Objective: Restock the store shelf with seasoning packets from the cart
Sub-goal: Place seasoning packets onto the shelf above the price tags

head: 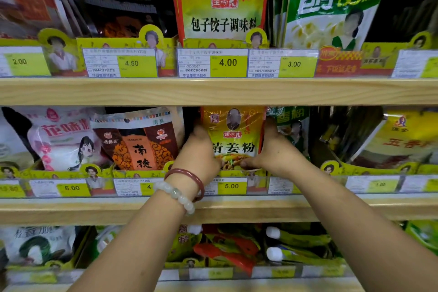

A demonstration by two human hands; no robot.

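A yellow-and-red ginger powder packet [233, 135] stands upright in the middle shelf's slot above the 5.00 price tag [231, 186]. My left hand [198, 153], with two bracelets on the wrist, grips the packet's left edge. My right hand [272, 147] grips its right edge, thumb on the lower front. Both thumbs meet near the packet's bottom. The cart is out of view.
A brown-orange packet [139, 142] and a pink-white bag [64, 137] stand to the left, and a green packet [290, 125] sits just right of my right hand. The wooden shelf edge [213, 91] runs above. Dumpling seasoning packets [222, 0] fill the upper shelf; squeeze pouches [237, 246] lie below.
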